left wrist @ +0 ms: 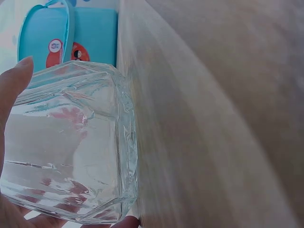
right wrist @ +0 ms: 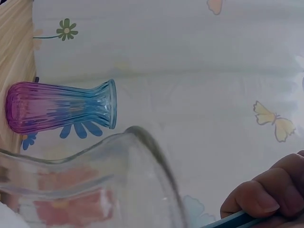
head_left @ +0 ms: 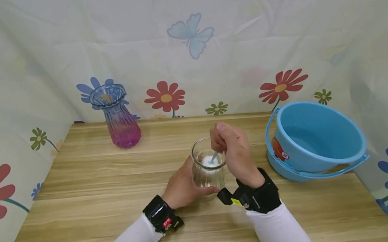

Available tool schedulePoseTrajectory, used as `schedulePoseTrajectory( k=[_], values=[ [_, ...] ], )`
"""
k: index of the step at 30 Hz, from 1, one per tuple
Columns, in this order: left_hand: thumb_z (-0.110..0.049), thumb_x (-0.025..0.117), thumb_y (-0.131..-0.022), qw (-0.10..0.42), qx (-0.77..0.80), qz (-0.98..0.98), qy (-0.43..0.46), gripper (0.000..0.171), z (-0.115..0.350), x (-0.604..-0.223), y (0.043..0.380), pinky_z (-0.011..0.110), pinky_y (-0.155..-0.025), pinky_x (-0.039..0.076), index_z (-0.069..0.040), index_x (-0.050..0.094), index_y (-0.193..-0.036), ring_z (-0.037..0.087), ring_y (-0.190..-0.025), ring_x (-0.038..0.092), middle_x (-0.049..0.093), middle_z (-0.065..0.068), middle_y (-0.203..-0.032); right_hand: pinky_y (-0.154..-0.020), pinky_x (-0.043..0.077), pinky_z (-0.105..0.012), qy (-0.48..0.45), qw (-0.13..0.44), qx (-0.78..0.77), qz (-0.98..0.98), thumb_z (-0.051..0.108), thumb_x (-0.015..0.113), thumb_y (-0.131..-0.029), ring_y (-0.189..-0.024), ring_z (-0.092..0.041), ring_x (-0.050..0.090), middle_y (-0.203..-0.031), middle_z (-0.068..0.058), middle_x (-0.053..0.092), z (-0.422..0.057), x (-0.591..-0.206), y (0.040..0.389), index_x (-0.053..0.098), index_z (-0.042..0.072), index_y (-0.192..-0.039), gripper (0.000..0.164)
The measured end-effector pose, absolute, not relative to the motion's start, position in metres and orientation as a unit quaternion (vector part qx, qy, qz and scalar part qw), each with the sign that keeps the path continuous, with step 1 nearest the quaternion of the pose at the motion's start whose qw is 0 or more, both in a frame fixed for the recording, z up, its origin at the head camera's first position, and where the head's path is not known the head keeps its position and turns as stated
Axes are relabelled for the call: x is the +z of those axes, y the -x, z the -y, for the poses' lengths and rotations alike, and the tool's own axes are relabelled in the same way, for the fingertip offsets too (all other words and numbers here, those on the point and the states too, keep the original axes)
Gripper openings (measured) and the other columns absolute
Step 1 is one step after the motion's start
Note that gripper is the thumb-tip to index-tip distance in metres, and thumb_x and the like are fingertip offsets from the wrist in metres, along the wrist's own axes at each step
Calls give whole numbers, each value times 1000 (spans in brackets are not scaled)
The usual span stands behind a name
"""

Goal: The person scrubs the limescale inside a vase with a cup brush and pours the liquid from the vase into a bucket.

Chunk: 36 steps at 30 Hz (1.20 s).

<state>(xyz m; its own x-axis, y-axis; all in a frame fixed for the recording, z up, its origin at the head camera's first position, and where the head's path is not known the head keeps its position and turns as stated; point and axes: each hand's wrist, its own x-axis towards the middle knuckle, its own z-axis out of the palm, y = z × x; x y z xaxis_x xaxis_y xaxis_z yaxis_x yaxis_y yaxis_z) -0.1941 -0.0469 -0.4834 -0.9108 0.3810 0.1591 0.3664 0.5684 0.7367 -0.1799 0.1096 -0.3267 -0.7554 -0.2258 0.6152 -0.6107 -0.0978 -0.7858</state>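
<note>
My left hand [head_left: 184, 184] grips the side of a clear glass vase [head_left: 208, 178], which stands upright on the wooden table. From above its mouth, my right hand [head_left: 233, 150] holds the thin blue handle [right wrist: 235, 220] of a cleaning brush [head_left: 213, 158]. The brush's soft white head is down inside the glass; whether it is bristle or sponge I cannot tell. In the left wrist view, the thumb and fingers lie on opposite sides of the glass [left wrist: 71, 152]. The right wrist view shows curled fingers [right wrist: 259, 197] around the handle and the glass rim close by.
A ribbed vase [head_left: 122, 122], blue above and pink below, stands at the back left. To the right is a light blue bucket [head_left: 289, 162] with its handle lowered in front. Flower-printed cloth [head_left: 119, 38] hangs behind the table [head_left: 92, 193] and on both sides.
</note>
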Motion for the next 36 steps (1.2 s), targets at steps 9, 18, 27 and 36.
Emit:
schedulePoseTrajectory(
  k=[9, 18, 27, 36],
  values=[
    [-79, 74, -55, 8, 414, -885, -211, 115, 46, -482, 194, 44, -83, 52, -34, 22, -147, 9, -108, 50, 52, -6, -130, -45, 17, -33, -363, 170, 695, 597, 3, 24, -99, -49, -15, 23, -58, -3, 23, -110, -314, 167, 27, 4, -63, 36],
    [-78, 74, -57, 11, 416, -885, -208, 114, 48, -485, 194, 46, -84, 51, -36, 20, -148, 11, -111, 50, 52, -4, -132, -46, 21, -36, -326, 170, 667, 648, 5, 25, -100, -48, -23, 27, -57, -4, 27, -108, -326, 179, 29, 2, -63, 37],
    [-77, 73, -60, 17, 422, -882, -209, 108, 48, -485, 194, 46, -84, 51, -38, 20, -146, 9, -109, 50, 52, -7, -130, -47, 24, -34, -306, 141, 657, 674, 12, 29, -102, -48, -29, 26, -58, -8, 26, -106, -336, 188, 30, 1, -63, 40],
    [-77, 72, -61, 22, 421, -882, -211, 108, 48, -484, 195, 47, -85, 51, -39, 18, -147, 9, -111, 49, 51, -7, -133, -49, 26, -30, -306, 120, 643, 692, 15, 31, -104, -50, -22, 29, -58, -8, 27, -104, -340, 193, 30, 1, -64, 42]
  ],
)
